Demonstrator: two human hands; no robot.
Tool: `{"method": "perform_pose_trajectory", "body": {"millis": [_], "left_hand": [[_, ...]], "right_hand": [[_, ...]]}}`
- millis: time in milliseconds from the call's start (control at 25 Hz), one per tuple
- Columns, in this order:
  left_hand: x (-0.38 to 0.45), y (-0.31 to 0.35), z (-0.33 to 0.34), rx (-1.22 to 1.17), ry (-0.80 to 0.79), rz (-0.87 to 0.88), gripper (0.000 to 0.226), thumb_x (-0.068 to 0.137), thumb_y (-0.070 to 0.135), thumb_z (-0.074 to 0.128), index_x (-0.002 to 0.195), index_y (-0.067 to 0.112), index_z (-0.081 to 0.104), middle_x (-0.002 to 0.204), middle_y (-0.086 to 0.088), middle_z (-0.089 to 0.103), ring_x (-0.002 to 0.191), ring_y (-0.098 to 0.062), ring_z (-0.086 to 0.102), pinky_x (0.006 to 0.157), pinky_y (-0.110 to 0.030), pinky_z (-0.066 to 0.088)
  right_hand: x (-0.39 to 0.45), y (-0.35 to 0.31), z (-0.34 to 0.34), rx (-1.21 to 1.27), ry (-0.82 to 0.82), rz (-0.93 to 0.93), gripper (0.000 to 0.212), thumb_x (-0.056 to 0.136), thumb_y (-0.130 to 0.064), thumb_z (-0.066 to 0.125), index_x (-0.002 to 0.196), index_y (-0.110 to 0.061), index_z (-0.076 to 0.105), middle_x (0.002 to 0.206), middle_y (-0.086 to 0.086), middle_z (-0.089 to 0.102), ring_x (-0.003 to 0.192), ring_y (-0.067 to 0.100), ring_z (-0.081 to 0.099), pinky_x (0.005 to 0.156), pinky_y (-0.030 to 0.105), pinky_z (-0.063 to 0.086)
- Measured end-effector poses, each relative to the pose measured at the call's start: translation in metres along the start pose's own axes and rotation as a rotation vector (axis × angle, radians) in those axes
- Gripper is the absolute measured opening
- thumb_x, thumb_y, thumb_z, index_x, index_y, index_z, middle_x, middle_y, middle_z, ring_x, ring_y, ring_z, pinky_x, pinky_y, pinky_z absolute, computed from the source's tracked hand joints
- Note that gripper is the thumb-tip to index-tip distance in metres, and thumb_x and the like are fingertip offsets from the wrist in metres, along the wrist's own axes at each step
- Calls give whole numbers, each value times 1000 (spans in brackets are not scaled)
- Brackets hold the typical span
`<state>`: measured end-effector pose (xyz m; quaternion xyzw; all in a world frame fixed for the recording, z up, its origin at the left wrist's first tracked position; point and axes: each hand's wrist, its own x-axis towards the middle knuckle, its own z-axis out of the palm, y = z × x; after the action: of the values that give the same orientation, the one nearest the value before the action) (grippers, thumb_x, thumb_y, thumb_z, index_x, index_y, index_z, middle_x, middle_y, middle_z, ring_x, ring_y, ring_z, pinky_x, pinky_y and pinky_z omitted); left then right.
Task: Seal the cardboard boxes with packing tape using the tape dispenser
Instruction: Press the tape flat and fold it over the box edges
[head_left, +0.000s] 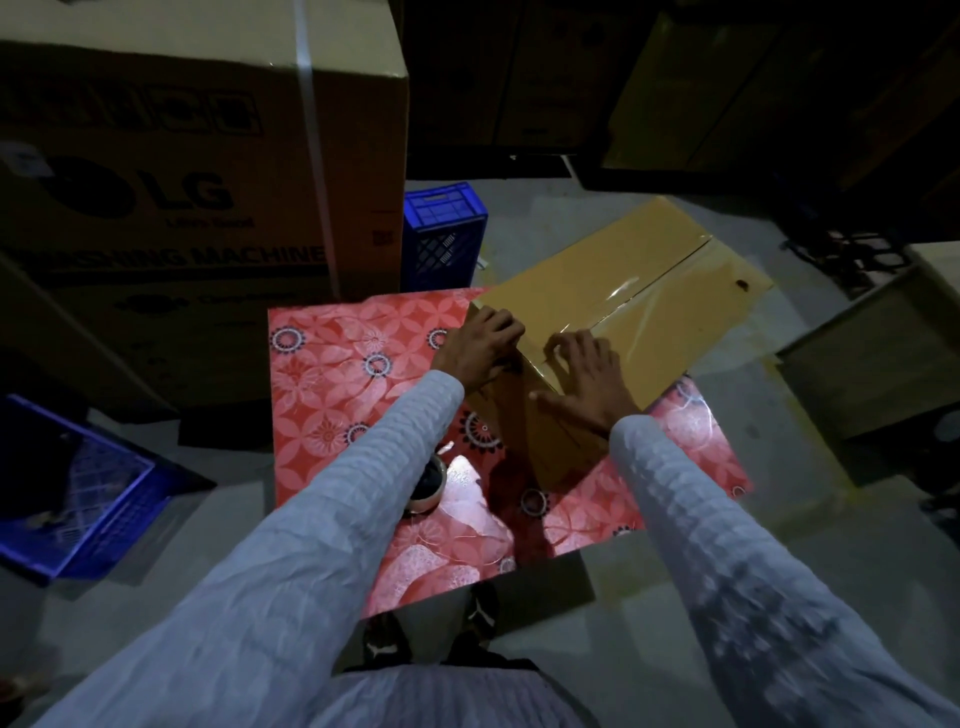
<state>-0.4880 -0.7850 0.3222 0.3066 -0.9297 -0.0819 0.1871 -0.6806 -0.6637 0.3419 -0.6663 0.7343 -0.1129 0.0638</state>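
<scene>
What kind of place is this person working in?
Probably a warehouse or appliance stockroom: a big washing machine carton stands on the bare concrete floor, more cartons are stacked in the dark behind, and blue plastic crates sit around the table.

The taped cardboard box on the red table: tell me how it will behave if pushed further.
The cardboard box juts past the red table's far edge, so pushing further may tip it. Glossy tape along its seam is probably slick. Both hands, left hand and right hand, steady it; weight unclear.
</scene>
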Motion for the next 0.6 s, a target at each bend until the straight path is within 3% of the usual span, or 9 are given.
{"method": "perform_pose_trajectory", "body": {"millis": [80, 120, 200, 240, 320, 400, 520, 600], "left_hand": [[-2, 0, 0, -103, 3, -64, 51, 71, 21, 82, 117, 18, 61, 121, -2, 57, 111, -24, 48, 63, -41, 55], [-3, 2, 1, -210, 26, -133, 51, 68, 19, 80, 116, 18, 63, 124, -2, 56, 115, -25, 47, 76, -44, 56], [-8, 13, 7, -411, 117, -359, 56, 69, 17, 74, 123, 20, 62, 134, -7, 48, 126, -31, 40, 103, -45, 45], [-12, 24, 5, -535, 147, -514, 59, 73, 18, 72, 130, 21, 57, 135, -10, 43, 126, -29, 37, 107, -41, 39], [-13, 47, 2, -918, 190, -835, 54, 86, 20, 71, 134, 22, 47, 126, -9, 47, 118, -22, 44, 99, -34, 39], [-3, 60, -2, -1118, 211, -999, 43, 88, 22, 74, 123, 19, 49, 110, -5, 61, 107, -24, 61, 92, -32, 47], [13, 45, -6, -1029, 176, -985, 30, 79, 14, 81, 101, 20, 61, 99, -3, 71, 95, -24, 68, 91, -35, 54], [26, 28, -8, -887, 114, -912, 25, 81, 23, 78, 103, 15, 73, 102, -5, 76, 96, -25, 70, 91, -34, 55]], "right_hand": [[-7, 6, 8, -28, 34, 50, 88, 78, -85, 46, 147, -32, 38, 147, 4, 36, 137, 29, 33, 112, 52, 29], [-8, 4, 13, -41, 45, 63, 87, 79, -84, 45, 151, -35, 35, 152, 3, 33, 143, 28, 29, 115, 54, 24], [-6, -8, 14, -29, 44, 80, 83, 83, -81, 43, 151, -36, 34, 154, 1, 32, 146, 24, 28, 117, 55, 22], [-6, -15, 15, -9, 57, 107, 81, 83, -80, 42, 151, -36, 35, 154, 1, 33, 146, 24, 30, 117, 55, 23], [-5, -32, 21, 12, 118, 206, 81, 82, -76, 40, 151, -34, 39, 154, 4, 37, 145, 26, 33, 115, 54, 24], [-2, -57, 31, 74, 167, 331, 82, 78, -70, 36, 150, -30, 45, 154, 6, 40, 144, 28, 35, 115, 53, 25], [11, -75, 27, 304, 141, 425, 78, 76, -59, 41, 145, -28, 57, 155, 7, 45, 145, 28, 37, 118, 47, 24], [18, -53, 12, 405, 42, 325, 62, 86, -47, 58, 144, -27, 61, 157, 7, 48, 146, 27, 41, 120, 45, 29]]}}
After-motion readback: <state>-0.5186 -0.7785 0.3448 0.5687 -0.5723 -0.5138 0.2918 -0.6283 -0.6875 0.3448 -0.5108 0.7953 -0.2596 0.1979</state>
